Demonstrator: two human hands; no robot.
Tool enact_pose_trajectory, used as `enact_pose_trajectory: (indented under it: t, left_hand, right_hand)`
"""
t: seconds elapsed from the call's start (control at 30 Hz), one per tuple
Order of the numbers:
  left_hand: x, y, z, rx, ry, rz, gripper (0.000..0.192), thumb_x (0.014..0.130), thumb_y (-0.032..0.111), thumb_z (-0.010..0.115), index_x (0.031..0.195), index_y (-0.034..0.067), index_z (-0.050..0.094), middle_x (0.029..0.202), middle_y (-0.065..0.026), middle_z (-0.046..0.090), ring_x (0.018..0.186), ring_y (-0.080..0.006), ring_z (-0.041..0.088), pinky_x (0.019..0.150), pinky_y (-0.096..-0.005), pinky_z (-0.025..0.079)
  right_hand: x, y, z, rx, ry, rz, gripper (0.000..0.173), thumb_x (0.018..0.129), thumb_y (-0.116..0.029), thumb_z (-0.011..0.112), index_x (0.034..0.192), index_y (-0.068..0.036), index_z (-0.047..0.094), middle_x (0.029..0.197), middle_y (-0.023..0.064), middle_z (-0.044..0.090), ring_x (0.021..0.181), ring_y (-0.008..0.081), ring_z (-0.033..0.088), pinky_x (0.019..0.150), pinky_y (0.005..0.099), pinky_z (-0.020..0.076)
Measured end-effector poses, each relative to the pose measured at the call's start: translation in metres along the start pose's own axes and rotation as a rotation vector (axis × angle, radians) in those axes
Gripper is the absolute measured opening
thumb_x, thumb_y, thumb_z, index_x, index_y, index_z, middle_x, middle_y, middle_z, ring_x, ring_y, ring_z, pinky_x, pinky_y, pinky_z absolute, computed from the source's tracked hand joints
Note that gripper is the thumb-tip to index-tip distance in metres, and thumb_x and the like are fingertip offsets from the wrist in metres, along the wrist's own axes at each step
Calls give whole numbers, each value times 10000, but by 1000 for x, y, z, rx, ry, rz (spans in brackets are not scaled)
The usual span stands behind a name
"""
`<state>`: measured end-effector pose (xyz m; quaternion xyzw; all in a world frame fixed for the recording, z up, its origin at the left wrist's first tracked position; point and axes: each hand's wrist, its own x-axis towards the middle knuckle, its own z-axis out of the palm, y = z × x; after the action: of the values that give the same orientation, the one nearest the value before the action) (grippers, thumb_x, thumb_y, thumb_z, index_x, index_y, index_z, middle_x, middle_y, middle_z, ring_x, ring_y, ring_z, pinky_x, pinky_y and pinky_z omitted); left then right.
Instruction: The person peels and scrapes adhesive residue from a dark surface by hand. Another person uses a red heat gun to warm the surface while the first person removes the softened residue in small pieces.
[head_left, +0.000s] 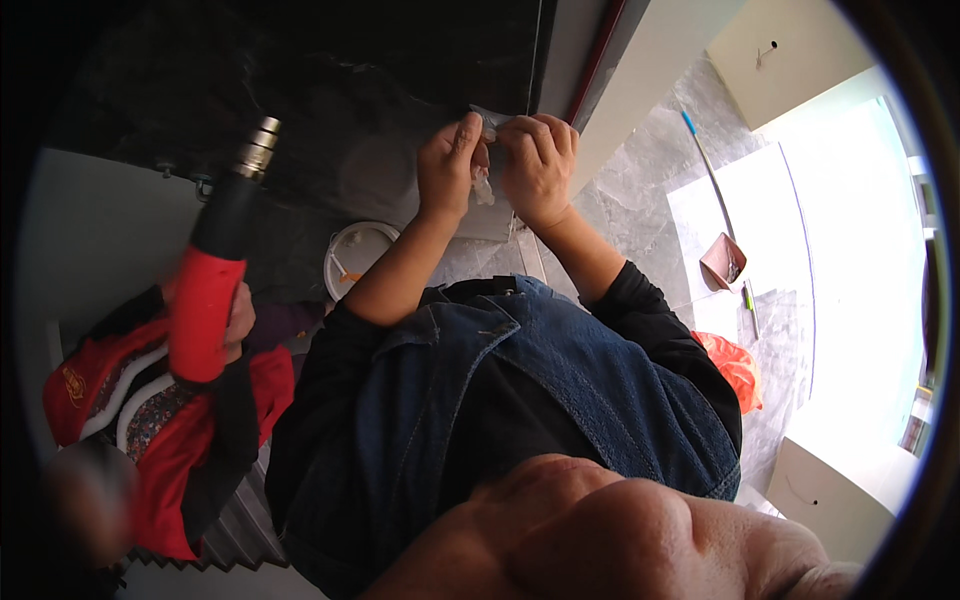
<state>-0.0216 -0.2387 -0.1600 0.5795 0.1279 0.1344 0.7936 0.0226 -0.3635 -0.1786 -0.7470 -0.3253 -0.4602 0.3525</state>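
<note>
In the head view both my hands are raised close together, over the dark stone-like surface (337, 90). My left hand (451, 161) pinches a crumpled piece of clear plastic film (482, 186), which hangs below its fingers. My right hand (541, 161) grips the upper part of the film with bent fingers. To the left, a person in a red and black vest (180, 442) holds up a red and black heat gun (217, 277) with a stepped metal nozzle. The nozzle is apart from my hands.
A white bucket (330, 274) with items inside stands left of my left forearm. On the grey tiled floor to the right are a pink long-handled dustpan (724, 261) and an orange plastic bag (733, 367). A pale wall edge (637, 82) runs beside my right hand.
</note>
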Motion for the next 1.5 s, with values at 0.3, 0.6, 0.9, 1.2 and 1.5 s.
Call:
enact_pose_trajectory:
  t: [0.3,0.6,0.9,1.2,1.5]
  left_hand:
    - [4,-1,12,365,39,265,268,996,192,730,810,1,725,602,14,581,534,-54,501,507,-236,387]
    - [4,-12,18,123,63,186,266,1011,111,688,759,32,658,598,22,533,518,-55,466,503,-239,374]
    - [-30,-41,6,116,12,134,415,1059,289,633,715,56,624,573,10,565,540,-59,521,505,-255,385]
    - [-85,-151,-127,811,-170,-180,386,969,397,706,835,36,686,644,-50,668,580,-140,616,591,-326,484]
    - [-133,-174,-158,756,-12,-237,340,985,349,718,869,31,689,653,-25,652,594,-114,592,587,-309,472]
  right_hand:
    - [-7,-4,-7,33,90,-29,245,749,-49,715,986,-107,712,1048,19,663,976,246,630,855,401,459]
    - [8,12,-1,-13,34,-84,378,685,-19,749,1043,-143,755,1001,6,680,974,251,643,849,385,486]
    - [10,6,-7,23,-3,-28,264,684,-47,749,922,-158,716,925,-16,673,914,247,624,820,385,459]
    - [17,3,-3,-35,-14,-30,211,749,-97,819,919,-161,713,837,2,623,841,237,595,770,386,428]
    - [15,1,0,6,-124,-46,177,792,-86,762,941,-181,747,816,21,583,804,260,577,756,402,444]
